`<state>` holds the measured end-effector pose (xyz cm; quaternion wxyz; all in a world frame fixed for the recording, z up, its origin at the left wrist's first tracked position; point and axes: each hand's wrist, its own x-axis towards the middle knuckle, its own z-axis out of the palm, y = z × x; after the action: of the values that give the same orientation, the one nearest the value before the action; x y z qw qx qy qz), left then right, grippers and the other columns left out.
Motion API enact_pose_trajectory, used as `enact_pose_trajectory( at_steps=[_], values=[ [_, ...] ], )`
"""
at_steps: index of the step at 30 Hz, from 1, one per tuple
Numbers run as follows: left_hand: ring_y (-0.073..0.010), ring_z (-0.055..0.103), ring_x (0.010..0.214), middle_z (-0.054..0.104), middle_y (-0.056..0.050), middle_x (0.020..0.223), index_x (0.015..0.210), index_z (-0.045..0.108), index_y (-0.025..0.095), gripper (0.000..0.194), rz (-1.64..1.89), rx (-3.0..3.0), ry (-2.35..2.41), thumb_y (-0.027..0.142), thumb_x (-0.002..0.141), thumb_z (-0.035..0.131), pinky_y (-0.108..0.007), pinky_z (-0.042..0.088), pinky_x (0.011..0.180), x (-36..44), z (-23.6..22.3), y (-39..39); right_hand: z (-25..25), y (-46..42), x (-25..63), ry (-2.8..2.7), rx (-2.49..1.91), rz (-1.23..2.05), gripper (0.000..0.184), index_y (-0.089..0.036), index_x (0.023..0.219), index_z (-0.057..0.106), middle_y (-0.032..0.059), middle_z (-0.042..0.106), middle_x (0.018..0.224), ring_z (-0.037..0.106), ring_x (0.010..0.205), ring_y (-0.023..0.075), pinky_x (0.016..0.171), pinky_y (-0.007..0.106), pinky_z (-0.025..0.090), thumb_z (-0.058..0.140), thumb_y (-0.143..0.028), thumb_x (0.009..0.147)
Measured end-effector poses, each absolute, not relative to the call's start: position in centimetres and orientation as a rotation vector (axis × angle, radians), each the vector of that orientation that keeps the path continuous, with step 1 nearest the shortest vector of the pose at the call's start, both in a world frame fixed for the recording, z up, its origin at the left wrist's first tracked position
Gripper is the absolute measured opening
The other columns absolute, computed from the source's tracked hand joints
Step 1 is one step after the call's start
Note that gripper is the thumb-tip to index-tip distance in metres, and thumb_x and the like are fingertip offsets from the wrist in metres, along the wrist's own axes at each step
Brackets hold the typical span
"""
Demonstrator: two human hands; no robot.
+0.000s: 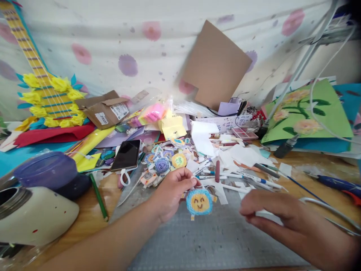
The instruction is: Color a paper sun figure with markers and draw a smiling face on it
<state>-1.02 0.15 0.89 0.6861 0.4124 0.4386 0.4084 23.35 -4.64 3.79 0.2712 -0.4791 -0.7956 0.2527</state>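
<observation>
My left hand [176, 188] pinches the upper left edge of a small paper smiley cutout [199, 202]. The cutout has a yellow face, a blue border and little tabs at its sides and bottom, and it hangs above the grey cutting mat [180, 246]. Off to the right of it, my right hand [273, 216] is closed, thumb and fingertips together; whatever is between them, if anything, cannot be made out. Just beyond my left hand lies a heap of similar paper cutouts [162, 165], one with a yellow face [179, 160].
Markers [254, 180] and white paper scraps [245, 155] lie beyond my hands. A phone [126, 154], a green pencil [98, 197] and a white jar [39, 214] are at left. Scissors [332, 214] lie partly behind my right hand; a blue-handled tool [338, 184] is farther right.
</observation>
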Motion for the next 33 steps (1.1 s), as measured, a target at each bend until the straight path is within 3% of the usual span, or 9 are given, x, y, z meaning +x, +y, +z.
enact_pose_trajectory(
  at_steps=[6, 14, 20, 27, 33],
  values=[
    [-0.0111, 0.055, 0.066, 0.064, -0.002, 0.071, 0.070, 0.050, 0.016, 0.020, 0.855, 0.957, 0.971, 0.025, 0.071, 0.067, -0.023, 0.039, 0.062, -0.8, 0.7, -0.1, 2.0, -1.1, 19.7, -1.926, -1.208, 1.187, 0.011, -0.024, 0.093, 0.063, 0.0008, 0.067, 0.088, 0.061, 0.082, 0.0174, 0.072, 0.027, 0.048, 0.057, -0.030, 0.086],
    [-0.0076, 0.039, 0.057, 0.048, 0.005, 0.062, 0.072, 0.049, 0.017, 0.021, 0.768, 0.968, 0.991, 0.028, 0.074, 0.066, -0.022, 0.028, 0.053, -0.7, -0.1, -0.2, 0.0, -0.1, 16.8, -1.524, -1.103, 1.638, 0.014, -0.019, 0.089, 0.055, 0.0011, 0.059, 0.082, 0.054, 0.076, 0.0163, 0.065, 0.027, 0.042, 0.059, -0.030, 0.082],
    [-0.0096, 0.047, 0.063, 0.054, 0.002, 0.068, 0.075, 0.050, 0.017, 0.019, 0.751, 0.985, 0.963, 0.027, 0.075, 0.066, -0.023, 0.030, 0.056, -0.8, -0.1, -0.2, -0.4, 0.3, 16.6, -1.312, -1.080, 1.766, 0.021, -0.018, 0.086, 0.056, -0.0008, 0.057, 0.077, 0.052, 0.071, 0.0135, 0.063, 0.026, 0.040, 0.068, -0.029, 0.074],
    [-0.0089, 0.051, 0.062, 0.060, 0.000, 0.071, 0.078, 0.053, 0.016, 0.017, 0.751, 0.969, 0.885, 0.028, 0.077, 0.065, -0.022, 0.034, 0.057, -0.7, 0.2, -0.1, -0.3, -0.4, 16.9, -1.327, -1.125, 1.667, 0.019, -0.018, 0.084, 0.057, -0.0027, 0.056, 0.071, 0.049, 0.064, 0.0115, 0.057, 0.024, 0.038, 0.068, -0.030, 0.074],
    [-0.0099, 0.055, 0.061, 0.058, 0.003, 0.067, 0.082, 0.052, 0.017, 0.030, 0.737, 0.967, 0.854, 0.025, 0.065, 0.075, -0.022, 0.039, 0.057, -0.5, 0.2, -0.5, -0.8, -1.1, 17.4, -1.441, -1.226, 1.566, 0.016, -0.019, 0.081, 0.058, -0.0029, 0.055, 0.068, 0.050, 0.063, 0.0134, 0.057, 0.025, 0.038, 0.066, -0.032, 0.074]
  ],
)
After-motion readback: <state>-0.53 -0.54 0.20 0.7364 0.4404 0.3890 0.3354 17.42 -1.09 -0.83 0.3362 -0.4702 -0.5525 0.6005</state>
